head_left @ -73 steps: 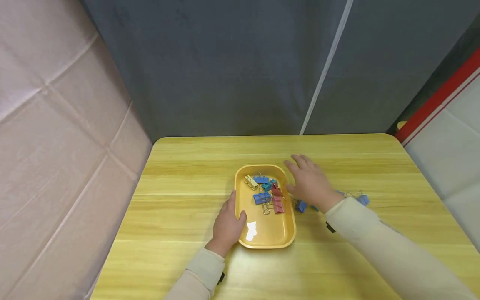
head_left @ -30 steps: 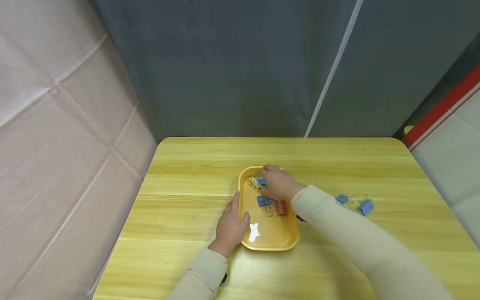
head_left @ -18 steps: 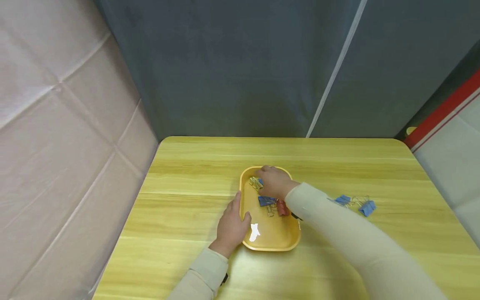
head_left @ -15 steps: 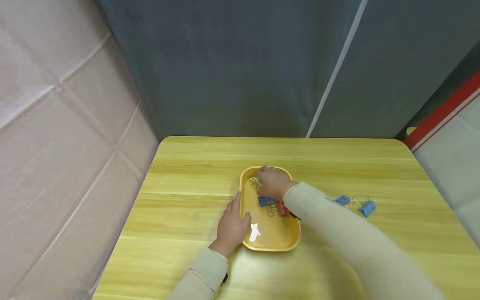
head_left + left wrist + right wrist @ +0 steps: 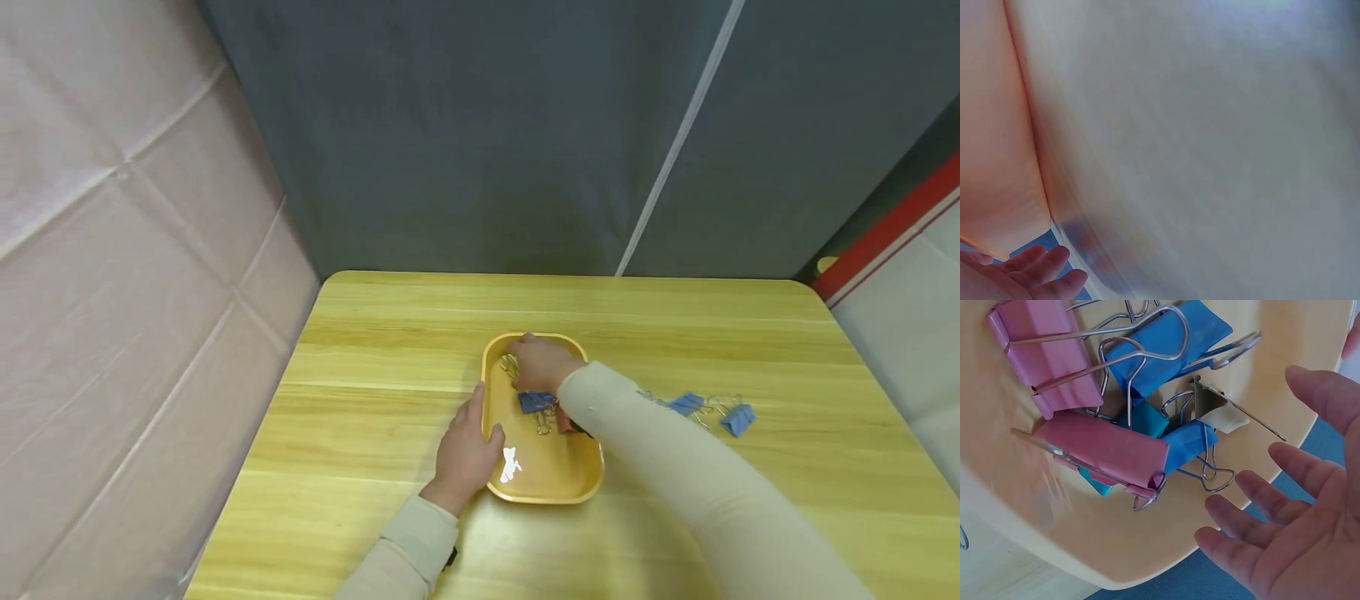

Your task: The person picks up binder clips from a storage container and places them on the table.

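Observation:
In the head view, a yellow tray (image 5: 547, 471) holds several binder clips, including a blue binder clip (image 5: 536, 402), a partly covered red binder clip (image 5: 565, 421) and a yellow one (image 5: 509, 365). My left hand (image 5: 463, 454) rests at the tray's left side, thumb over the rim, other fingers outside it. Over the back of the tray is my right hand (image 5: 543, 364), hiding some clips. The right wrist view shows the right hand's fingers (image 5: 1244, 519) spread beside the clips, with a gap visible between them and a pink binder clip (image 5: 1110, 447).
Blue binder clips (image 5: 738, 419) lie on the wood-grain table (image 5: 360, 417) right of the tray. The right sleeve (image 5: 675, 454) covers part of the table between. A dark panel (image 5: 450, 150) stands behind the table, and a pale padded wall (image 5: 150, 333) at the left.
My right hand has moved left from beside the tray to over its back part, then crept slightly left. The left hand stays at the rim. The head view has shifted a little.

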`<state>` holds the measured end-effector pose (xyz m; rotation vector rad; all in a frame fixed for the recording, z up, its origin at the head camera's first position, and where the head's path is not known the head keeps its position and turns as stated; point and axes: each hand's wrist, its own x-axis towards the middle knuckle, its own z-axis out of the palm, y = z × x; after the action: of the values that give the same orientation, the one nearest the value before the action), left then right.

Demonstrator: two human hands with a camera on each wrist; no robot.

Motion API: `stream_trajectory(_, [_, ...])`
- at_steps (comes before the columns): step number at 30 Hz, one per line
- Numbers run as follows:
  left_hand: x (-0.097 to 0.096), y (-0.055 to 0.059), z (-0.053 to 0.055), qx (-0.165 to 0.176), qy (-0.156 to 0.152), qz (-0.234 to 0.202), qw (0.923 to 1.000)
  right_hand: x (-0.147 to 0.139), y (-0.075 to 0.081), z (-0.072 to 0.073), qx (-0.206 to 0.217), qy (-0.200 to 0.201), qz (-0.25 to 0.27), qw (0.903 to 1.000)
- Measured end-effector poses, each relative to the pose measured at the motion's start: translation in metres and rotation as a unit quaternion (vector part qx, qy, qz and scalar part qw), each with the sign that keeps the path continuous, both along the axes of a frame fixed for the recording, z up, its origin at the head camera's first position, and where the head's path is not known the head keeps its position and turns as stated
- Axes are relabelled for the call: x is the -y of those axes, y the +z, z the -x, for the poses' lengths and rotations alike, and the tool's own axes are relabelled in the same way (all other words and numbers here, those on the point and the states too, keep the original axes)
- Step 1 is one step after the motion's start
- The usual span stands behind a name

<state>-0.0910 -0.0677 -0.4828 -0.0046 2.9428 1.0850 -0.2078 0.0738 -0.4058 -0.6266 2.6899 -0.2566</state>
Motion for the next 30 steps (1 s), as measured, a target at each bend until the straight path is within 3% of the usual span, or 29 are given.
stream_trajectory(9, [-0.001, 0.001, 0.001, 0.002, -0.001, -0.004, 1.0, 0.003, -0.003, 0.005, 0.015, -0.01, -0.002, 0.9998])
stream_trajectory(30, [-0.002, 0.001, -0.001, 0.001, -0.001, -0.008, 1.0, 0.013, -0.02, 0.01, 0.012, 0.013, -0.024, 0.9995])
